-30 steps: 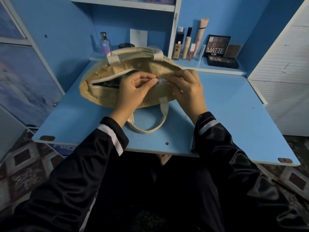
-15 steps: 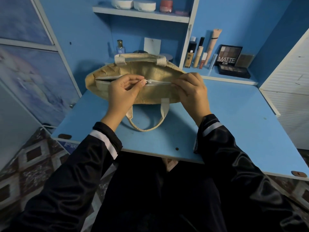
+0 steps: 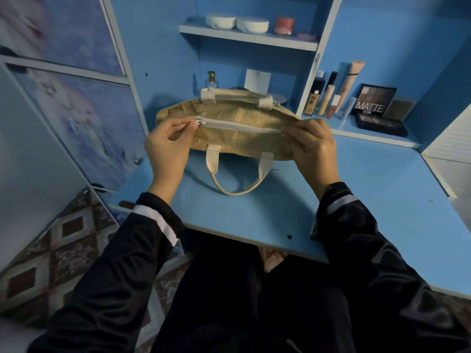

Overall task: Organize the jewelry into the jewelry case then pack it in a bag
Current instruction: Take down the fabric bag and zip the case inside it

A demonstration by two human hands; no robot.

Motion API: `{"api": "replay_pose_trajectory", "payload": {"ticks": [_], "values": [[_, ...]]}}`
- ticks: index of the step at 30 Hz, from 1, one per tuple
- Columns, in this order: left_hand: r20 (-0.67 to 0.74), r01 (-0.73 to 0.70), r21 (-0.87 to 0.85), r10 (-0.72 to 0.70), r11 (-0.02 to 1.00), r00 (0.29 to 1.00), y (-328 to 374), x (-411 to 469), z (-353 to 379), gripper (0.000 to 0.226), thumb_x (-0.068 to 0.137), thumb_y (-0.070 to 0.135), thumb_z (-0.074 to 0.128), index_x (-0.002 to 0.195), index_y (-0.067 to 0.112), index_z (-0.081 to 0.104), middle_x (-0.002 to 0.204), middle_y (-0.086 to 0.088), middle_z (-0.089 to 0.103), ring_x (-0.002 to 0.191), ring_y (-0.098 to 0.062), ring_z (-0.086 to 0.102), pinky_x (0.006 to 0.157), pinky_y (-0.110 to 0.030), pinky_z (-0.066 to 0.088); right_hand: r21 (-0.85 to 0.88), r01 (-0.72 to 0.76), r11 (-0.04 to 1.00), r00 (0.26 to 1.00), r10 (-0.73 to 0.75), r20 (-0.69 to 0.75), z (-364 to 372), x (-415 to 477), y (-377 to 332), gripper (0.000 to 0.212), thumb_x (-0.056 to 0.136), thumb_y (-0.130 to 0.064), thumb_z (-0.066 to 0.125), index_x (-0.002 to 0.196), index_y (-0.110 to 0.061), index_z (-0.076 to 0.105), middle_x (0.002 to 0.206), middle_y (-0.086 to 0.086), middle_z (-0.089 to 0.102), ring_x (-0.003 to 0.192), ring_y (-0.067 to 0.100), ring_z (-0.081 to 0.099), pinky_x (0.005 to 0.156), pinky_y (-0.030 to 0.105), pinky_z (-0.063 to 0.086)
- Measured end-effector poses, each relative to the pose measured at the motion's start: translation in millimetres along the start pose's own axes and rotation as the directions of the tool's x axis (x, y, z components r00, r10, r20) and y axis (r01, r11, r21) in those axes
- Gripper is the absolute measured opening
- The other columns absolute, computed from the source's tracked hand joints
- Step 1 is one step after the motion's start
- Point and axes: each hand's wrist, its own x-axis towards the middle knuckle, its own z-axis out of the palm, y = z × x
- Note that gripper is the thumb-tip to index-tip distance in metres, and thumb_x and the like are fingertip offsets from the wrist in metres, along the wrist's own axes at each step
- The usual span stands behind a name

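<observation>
Closing the bag (image 3: 239,133), held above the tabletop (image 3: 369,200): left hand (image 3: 167,143) grip pinches the zipper pull (image 3: 196,122) at the far end; right hand (image 3: 312,146) pinches the opposite end. Zipper looks shut; next, release and set down.

Blue desk (image 3: 382,200), shelves (image 3: 249,39), patterned floor (image 3: 51,250)

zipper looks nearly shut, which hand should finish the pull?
Left. The left hand already pinches the zipper pull at the bag's left end; the right hand is pinching the opposite end, bracing it.
</observation>
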Motion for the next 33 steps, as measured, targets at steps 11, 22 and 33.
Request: {"api": "replay_pose_trajectory", "payload": {"ticks": [11, 22, 33], "values": [[-0.177, 0.052, 0.042, -0.044, 0.998, 0.983, -16, 23, -27, 0.009, 0.084, 0.014, 0.076, 0.091, 0.012, 0.073, 0.086, 0.009, 0.072, 0.081, -0.002, 0.069, 0.077, -0.021, 0.055, -0.012, 0.024, 1.0, 1.0, -0.024, 0.005, 4, 0, 0, 0.01, 0.089, -0.005, 0.069, 0.096, 0.0, 0.074, 0.088, 0.013, 0.066, 0.082, 0.029, 0.055, 0.076, 0.024, 0.04], [-0.101, -0.089, 0.246, 0.117, 0.965, 0.988, -14, 26, -33, 0.013, 0.088, 0.017, 0.071, 0.093, 0.005, 0.072, 0.085, 0.002, 0.071, 0.079, -0.001, 0.069, 0.074, -0.017, 0.054, -0.045, 0.054, 0.998, 0.998, -0.054, 0.011, 5, 0, 5, 0.011, 0.09, -0.005, 0.068, 0.097, 0.0, 0.074, 0.089, 0.015, 0.067, 0.082, 0.031, 0.057, 0.073, 0.028, 0.043], [-0.025, -0.235, 0.313, 0.255, 0.92, 0.967, -18, 30, -34, 0.015, 0.093, 0.016, 0.066, 0.095, 0.002, 0.071, 0.087, -0.005, 0.072, 0.08, -0.015, 0.068, 0.074, -0.022, 0.053, -0.038, 0.076, 0.996, 0.997, -0.076, 0.009, 5, -1, 5, 0.016, 0.094, -0.007, 0.063, 0.105, 0.0, 0.073, 0.097, 0.015, 0.068, 0.087, 0.03, 0.058, 0.076, 0.032, 0.048]]}}
